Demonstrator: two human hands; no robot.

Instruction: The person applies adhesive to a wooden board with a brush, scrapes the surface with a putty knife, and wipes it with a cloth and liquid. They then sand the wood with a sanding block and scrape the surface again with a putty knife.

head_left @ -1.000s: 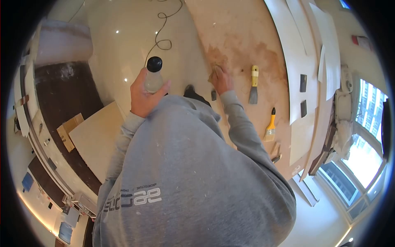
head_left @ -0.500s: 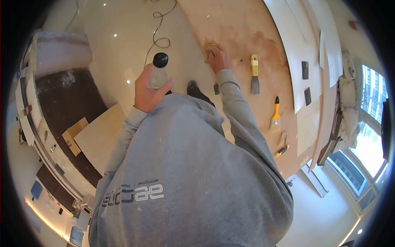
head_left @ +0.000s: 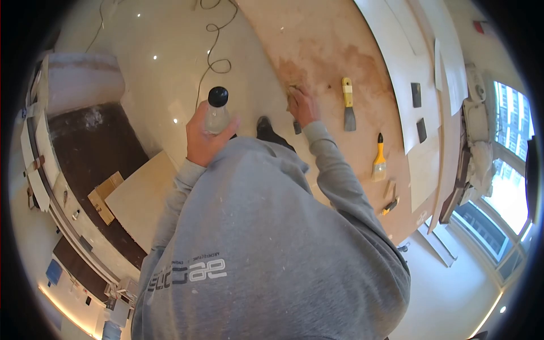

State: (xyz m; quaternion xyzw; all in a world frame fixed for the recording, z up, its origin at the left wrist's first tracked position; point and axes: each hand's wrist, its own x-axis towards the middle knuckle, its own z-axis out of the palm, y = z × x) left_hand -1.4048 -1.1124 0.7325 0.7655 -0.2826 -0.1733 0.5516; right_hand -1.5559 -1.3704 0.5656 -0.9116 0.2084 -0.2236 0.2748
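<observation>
My left hand point(head_left: 204, 136) is wrapped round a clear bottle point(head_left: 217, 118) with a black cap, held upright beside the wooden board. At the board's left edge, my right hand point(head_left: 304, 106) is closed on a small tan cloth or pad point(head_left: 292, 101), mostly hidden by the fingers. Darker, damp-looking patches mark the wooden board point(head_left: 334, 34) around and above that hand. To its right lies a yellow-handled scraper point(head_left: 348, 105), and lower down a yellow paintbrush point(head_left: 379, 157).
A yellow-and-black cutter point(head_left: 390, 206) lies near the board's lower part. Two dark pads point(head_left: 416, 95) point(head_left: 421, 130) rest on a white sheet point(head_left: 396, 56). A cable point(head_left: 218, 66) curls over the floor. Brown cardboard point(head_left: 105, 198) lies at the left.
My right hand has moved down along the board's left edge with the small tan piece. The bottle in my left hand sits slightly lower in view.
</observation>
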